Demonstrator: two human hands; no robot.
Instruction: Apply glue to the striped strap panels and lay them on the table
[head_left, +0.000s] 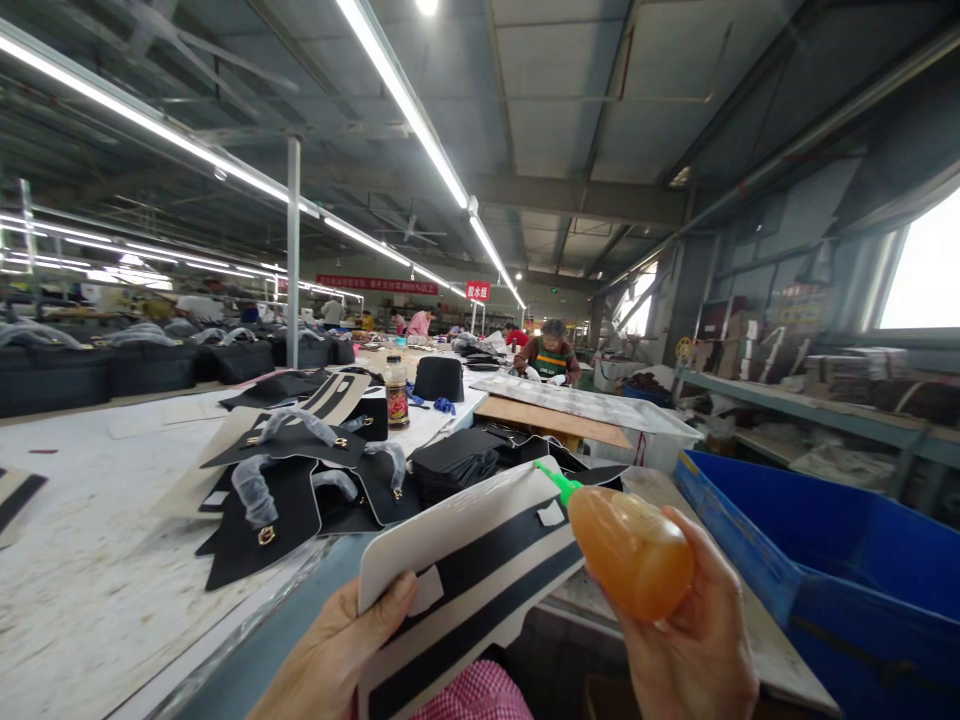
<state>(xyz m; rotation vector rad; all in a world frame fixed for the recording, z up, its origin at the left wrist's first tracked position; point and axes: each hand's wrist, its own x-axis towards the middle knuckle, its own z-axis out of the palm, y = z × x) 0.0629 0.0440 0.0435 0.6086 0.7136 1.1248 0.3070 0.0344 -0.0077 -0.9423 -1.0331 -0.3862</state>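
Observation:
My left hand (352,630) is closed on the near left edge of a white bag panel (465,520) with black stripes, thumb on top. The panel is tilted up over the table edge. In my right hand (694,640) is an orange squeeze bottle (634,550) with a green nozzle. Its nozzle tip meets the panel's far upper edge. Left of the panel lie black bag pieces (285,510) with plastic-wrapped handles and gold buckles. Behind the panel is a stack of black pieces (454,460).
A blue bin (795,540) stands at the right. A jar (396,390) and a black bag piece (439,380) stand on the white table (90,590). Another person (551,355) works farther back. Shelves (810,400) line the right wall.

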